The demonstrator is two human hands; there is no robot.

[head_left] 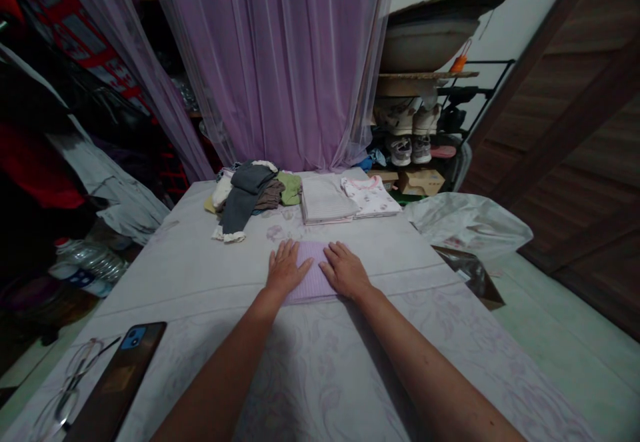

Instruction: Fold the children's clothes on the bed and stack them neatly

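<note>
Lilac ribbed cloth (306, 272), folded, lying under both palms; probably soft and light, best taken at its side edges. Left hand (285, 270) and right hand (344, 272) open, flat. Bed sheet (150, 275) beneath; folded striped garment (326, 201) at 12 o'clock.

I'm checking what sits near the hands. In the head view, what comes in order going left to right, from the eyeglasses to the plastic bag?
eyeglasses → phone → left hand → folded lilac cloth → right hand → white plastic bag
</note>
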